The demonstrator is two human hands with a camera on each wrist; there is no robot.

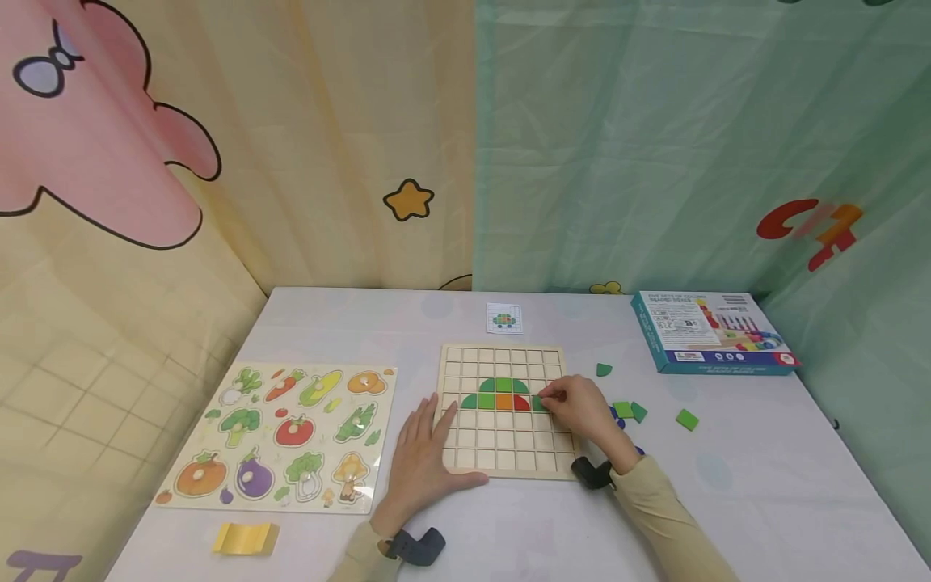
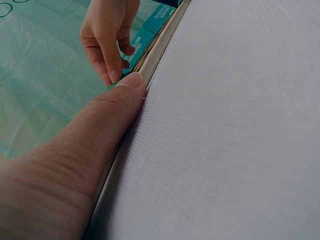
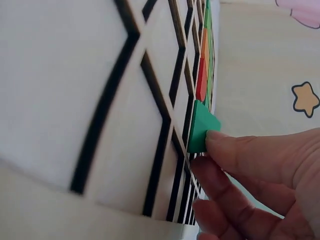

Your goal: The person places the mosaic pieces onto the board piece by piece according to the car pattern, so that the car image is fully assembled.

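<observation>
A wooden grid board (image 1: 502, 465) lies in the middle of the white table, with green, orange and red tiles (image 1: 496, 394) set in a dome shape. My right hand (image 1: 575, 408) pinches a green tile (image 3: 201, 127) and holds it at a cell at the right end of the coloured row. My left hand (image 1: 422, 457) lies flat on the table with straight fingers against the board's left edge (image 2: 150, 60); its thumb (image 2: 107, 107) presses the rim.
Loose green tiles (image 1: 631, 411) and a blue piece lie right of the board. A small pattern card (image 1: 504, 318) sits behind it, a teal box (image 1: 709, 331) at back right. A vegetable puzzle (image 1: 287, 432) and a yellow piece (image 1: 246, 537) lie left.
</observation>
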